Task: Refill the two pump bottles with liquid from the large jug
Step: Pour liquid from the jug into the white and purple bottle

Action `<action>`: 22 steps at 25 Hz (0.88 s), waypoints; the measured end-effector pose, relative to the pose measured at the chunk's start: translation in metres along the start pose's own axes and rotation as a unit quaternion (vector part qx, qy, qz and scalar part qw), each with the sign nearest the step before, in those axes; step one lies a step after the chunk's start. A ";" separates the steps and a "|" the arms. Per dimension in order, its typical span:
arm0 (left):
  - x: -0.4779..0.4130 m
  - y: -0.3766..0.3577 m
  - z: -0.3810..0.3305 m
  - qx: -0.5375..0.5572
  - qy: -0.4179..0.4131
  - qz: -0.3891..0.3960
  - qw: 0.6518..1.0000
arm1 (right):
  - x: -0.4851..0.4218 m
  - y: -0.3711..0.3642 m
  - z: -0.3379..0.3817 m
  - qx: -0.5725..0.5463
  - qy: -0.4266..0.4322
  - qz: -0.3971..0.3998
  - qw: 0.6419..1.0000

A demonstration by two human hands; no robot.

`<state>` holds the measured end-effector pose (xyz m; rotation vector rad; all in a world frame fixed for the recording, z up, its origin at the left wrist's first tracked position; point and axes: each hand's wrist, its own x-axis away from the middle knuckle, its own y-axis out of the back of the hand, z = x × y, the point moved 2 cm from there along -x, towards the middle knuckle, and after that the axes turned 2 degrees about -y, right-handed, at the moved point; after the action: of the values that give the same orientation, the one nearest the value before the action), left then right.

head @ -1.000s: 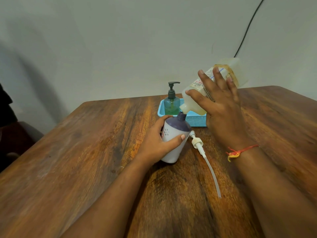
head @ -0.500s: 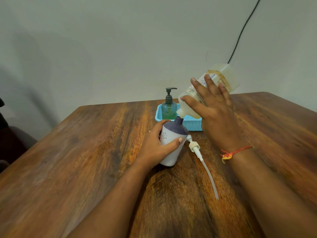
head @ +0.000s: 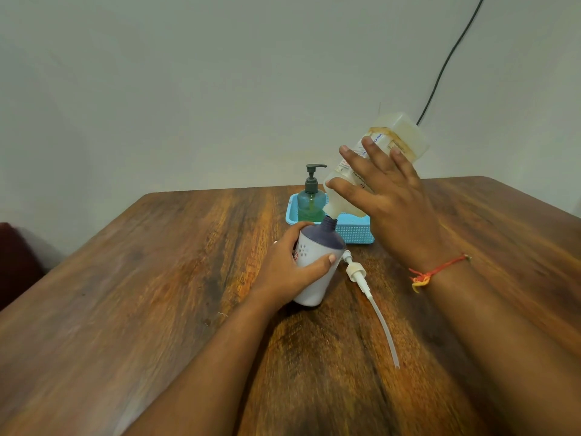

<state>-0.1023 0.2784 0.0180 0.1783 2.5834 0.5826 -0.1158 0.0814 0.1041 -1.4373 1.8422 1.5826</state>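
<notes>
Jug (head: 400,136) held tipped by right hand (head: 396,209) over white bottle (head: 318,243) gripped by left hand (head: 283,269).

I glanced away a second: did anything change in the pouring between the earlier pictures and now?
The jug tipped slightly steeper in the right grip, its base rising, mouth kept at the neck of the bottle. Nothing taken up or let go. The left grip still holds the bottle; pump on the table, green bottle in the basket, all as before.

Right hand (head: 399,202) tips jug (head: 377,162) over white bottle (head: 317,265) (mouth open), gripped by left hand (head: 289,272); pump (head: 356,272) lies beside.
</notes>
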 end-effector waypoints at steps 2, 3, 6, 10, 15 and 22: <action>0.000 0.000 0.000 -0.005 0.002 0.004 1.000 | -0.002 0.000 -0.001 0.002 0.011 0.006 1.000; 0.000 0.000 -0.001 -0.007 0.002 0.005 1.000 | -0.002 -0.001 -0.001 0.002 0.013 0.007 1.000; 0.000 0.000 -0.002 -0.002 0.000 0.005 1.000 | -0.002 0.001 -0.001 0.002 0.001 -0.001 1.000; 0.002 0.001 -0.003 0.014 -0.001 0.002 1.000 | 0.006 -0.001 -0.005 -0.001 -0.070 0.009 0.998; 0.004 0.000 -0.004 0.009 -0.001 -0.002 1.000 | 0.037 -0.015 -0.007 -0.054 -0.181 0.060 0.980; 0.001 -0.002 0.000 0.028 0.008 -0.009 1.000 | 0.071 -0.038 -0.013 -0.231 -0.402 0.066 0.884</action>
<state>-0.1036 0.2770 0.0168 0.1690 2.6160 0.5081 -0.1114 0.0413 0.0337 -0.5897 1.1202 2.3199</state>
